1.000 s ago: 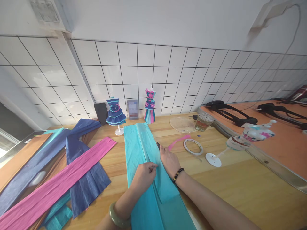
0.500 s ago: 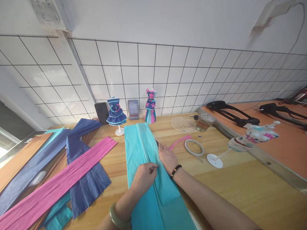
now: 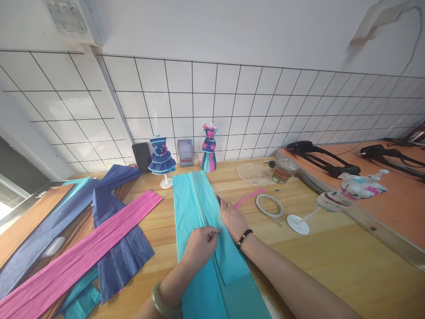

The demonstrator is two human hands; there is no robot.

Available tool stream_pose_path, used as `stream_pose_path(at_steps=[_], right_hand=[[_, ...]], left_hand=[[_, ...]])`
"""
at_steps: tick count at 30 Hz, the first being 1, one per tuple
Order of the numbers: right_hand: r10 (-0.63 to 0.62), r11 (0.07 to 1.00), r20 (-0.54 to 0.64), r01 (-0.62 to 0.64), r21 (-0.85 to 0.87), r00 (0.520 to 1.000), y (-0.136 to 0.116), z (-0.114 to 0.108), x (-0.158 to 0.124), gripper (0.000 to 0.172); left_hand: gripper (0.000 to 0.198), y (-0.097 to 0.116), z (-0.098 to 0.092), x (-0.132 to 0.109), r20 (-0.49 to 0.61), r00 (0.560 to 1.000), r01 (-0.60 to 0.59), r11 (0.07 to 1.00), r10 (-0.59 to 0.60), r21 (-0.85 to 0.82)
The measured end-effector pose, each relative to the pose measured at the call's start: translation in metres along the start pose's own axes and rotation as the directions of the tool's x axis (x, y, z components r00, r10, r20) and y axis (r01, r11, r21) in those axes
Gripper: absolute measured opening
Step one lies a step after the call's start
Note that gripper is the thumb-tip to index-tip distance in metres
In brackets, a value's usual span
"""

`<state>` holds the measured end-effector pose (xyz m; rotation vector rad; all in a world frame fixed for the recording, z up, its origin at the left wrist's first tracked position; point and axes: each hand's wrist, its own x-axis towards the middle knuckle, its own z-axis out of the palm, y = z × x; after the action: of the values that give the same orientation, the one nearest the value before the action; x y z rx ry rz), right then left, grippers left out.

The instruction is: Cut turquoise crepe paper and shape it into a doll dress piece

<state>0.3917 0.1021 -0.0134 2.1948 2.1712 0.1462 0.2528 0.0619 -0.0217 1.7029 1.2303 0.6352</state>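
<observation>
A long sheet of teal crepe paper lies folded lengthwise down the middle of the wooden table. My left hand rests on it, fingers curled and pinching a fold near the centre crease. My right hand lies just beyond, on the paper's right edge, its fingers closed. A small dark tip pokes out past its fingertips; I cannot make out what it is. The two hands almost touch.
Pink, dark blue and brown paper sheets are piled at the left. A tape ring, a pink strip, a clear lid and a glass jar lie right of the hands. Two dressed mannequins stand by the tiled wall; another lies tipped.
My right hand has crept slightly farther along the paper's edge. My left hand keeps its pinch in the same spot.
</observation>
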Motion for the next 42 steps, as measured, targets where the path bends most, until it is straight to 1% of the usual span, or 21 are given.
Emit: stream_pose_path(at_steps=[13, 25, 29, 37, 42], right_hand=[[-0.004, 1.0, -0.024, 0.004, 0.008, 1.0, -0.005, 0.002, 0.014, 0.038], [-0.016, 1.0, -0.009, 0.016, 0.002, 1.0, -0.002, 0.004, 0.014, 0.04], [-0.014, 1.0, -0.014, 0.014, 0.003, 1.0, -0.001, 0.004, 0.015, 0.041], [0.0, 1.0, -0.033, 0.001, 0.018, 0.999, -0.004, 0.003, 0.023, 0.038], [-0.002, 0.999, -0.042, 0.003, 0.034, 0.999, -0.006, 0.003, 0.031, 0.034]], left_hand=[[0.03, 0.006, -0.001, -0.001, -0.002, 1.0, -0.005, 1.0, 0.005, 0.029], [0.033, 0.005, -0.001, -0.002, -0.005, 1.0, 0.019, 0.999, -0.018, 0.035], [0.032, 0.006, -0.001, -0.002, -0.01, 1.0, 0.008, 0.999, -0.007, 0.034], [0.032, 0.004, -0.001, -0.001, -0.014, 1.0, -0.013, 0.999, 0.013, 0.029], [0.032, 0.003, 0.0, -0.002, -0.014, 1.0, -0.001, 1.0, 0.001, 0.018]])
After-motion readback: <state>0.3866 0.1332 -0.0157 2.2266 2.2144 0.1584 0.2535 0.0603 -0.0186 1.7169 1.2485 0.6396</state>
